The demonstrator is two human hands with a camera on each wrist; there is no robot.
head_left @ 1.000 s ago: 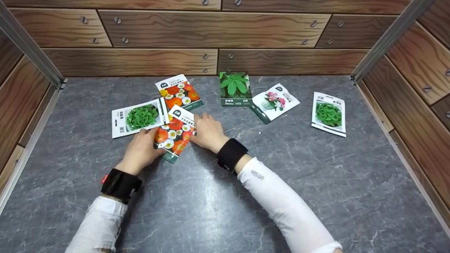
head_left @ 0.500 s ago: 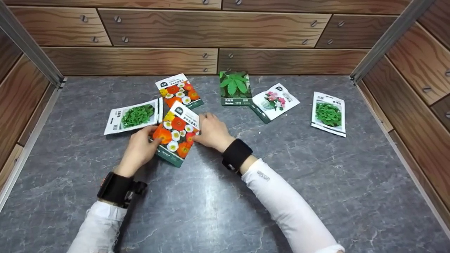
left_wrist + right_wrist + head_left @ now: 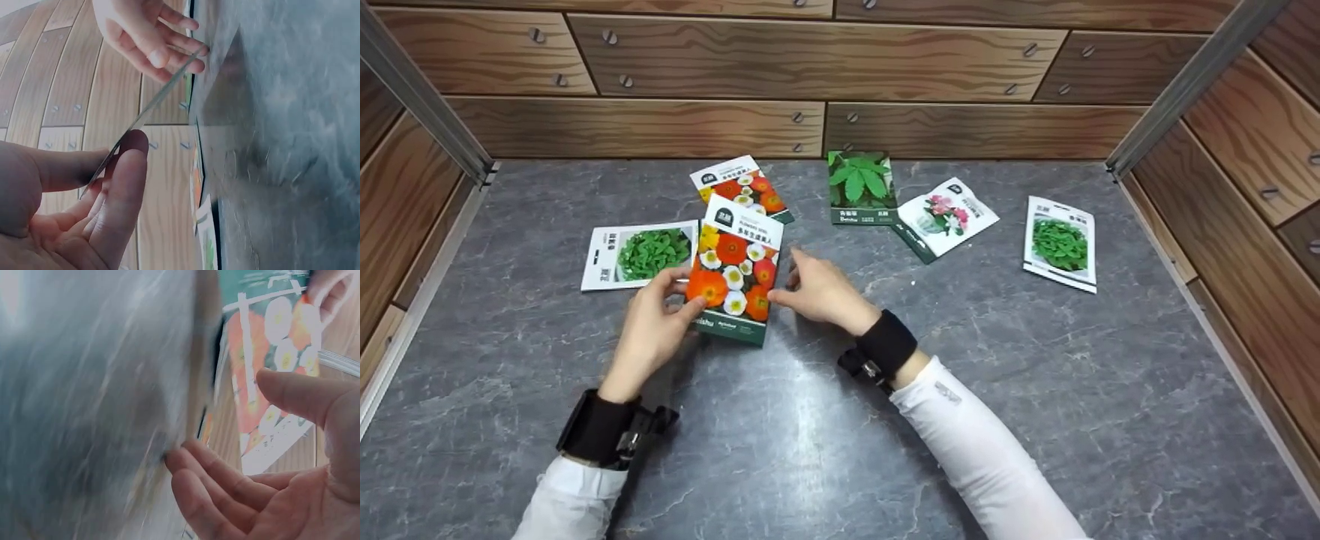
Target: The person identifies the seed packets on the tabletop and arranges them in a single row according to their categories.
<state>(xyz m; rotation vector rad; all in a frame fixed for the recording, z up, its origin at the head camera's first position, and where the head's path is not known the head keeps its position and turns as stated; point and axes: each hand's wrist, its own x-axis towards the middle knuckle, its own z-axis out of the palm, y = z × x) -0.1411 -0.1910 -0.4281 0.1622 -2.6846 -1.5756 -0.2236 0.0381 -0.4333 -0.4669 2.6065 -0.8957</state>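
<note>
My left hand [image 3: 649, 322] pinches a seed packet printed with orange and white poppies [image 3: 742, 274] by its lower left side, thumb on the front. The left wrist view shows that packet edge-on [image 3: 154, 104], raised off the table between thumb and fingers. Close by the packet's right edge is my right hand [image 3: 826, 294]. Its thumb and fingers stand apart with nothing gripped in the right wrist view, where the poppy print [image 3: 275, 332] appears beyond the thumb. Behind the held packet, a matching poppy packet [image 3: 769, 196] lies partly covered.
A white packet with a green leafy picture [image 3: 652, 253] lies at the left. Farther right are a dark green leaf packet [image 3: 861, 187], a pink flower packet [image 3: 949, 219] overlapping its corner, and another leafy white packet [image 3: 1060, 244]. Wood-patterned walls [image 3: 817, 64] surround the grey tabletop [image 3: 997, 360].
The held poppy packet has risen and turned more upright, covering more of the one behind. My right hand has moved off its edge, to the right. The left leafy packet has shifted left.
</note>
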